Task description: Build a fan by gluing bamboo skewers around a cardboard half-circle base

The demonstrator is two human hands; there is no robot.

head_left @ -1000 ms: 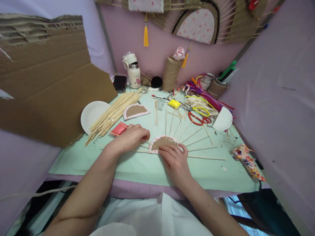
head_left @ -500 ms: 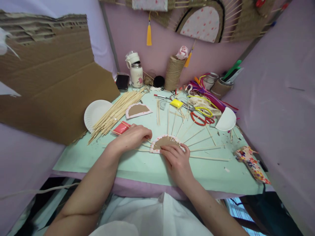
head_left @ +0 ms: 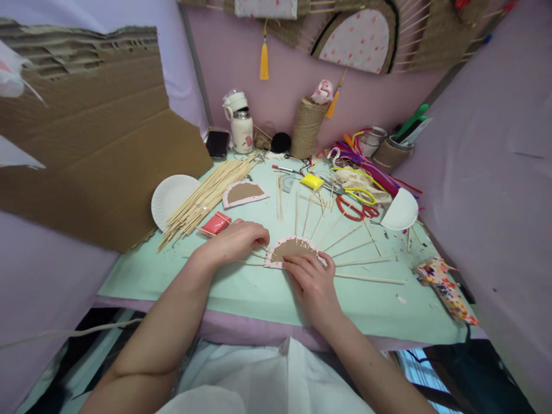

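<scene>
In front of me on the table lies a half-circle of brown cardboard [head_left: 291, 249] with a pink-and-white fabric edge. Thin wooden sticks [head_left: 366, 279] fan outward from it. My left hand [head_left: 241, 237] is closed at its left side, the fingertips pinching a wooden stick whose end rests on the cardboard; the palm hides much of that stick. My right hand [head_left: 314, 283] lies across the lower right of the half-circle, fingers stretched out and pressing on it. A second fabric-edged half-circle [head_left: 245, 193] lies farther back, left of centre.
Left are a stick bundle [head_left: 211, 195], a paper plate [head_left: 172, 201], a red packet [head_left: 215, 223] and a large cardboard sheet [head_left: 99, 149]. Behind stand a bottle [head_left: 242, 131] and a twine roll [head_left: 307, 129]. Scissors [head_left: 351, 208] and a floral-wrapped glue gun-like object [head_left: 446, 287] lie right.
The whole view has shifted slightly, so things appear a little farther right. Both hands keep the same places at the cardboard half-circle.
</scene>
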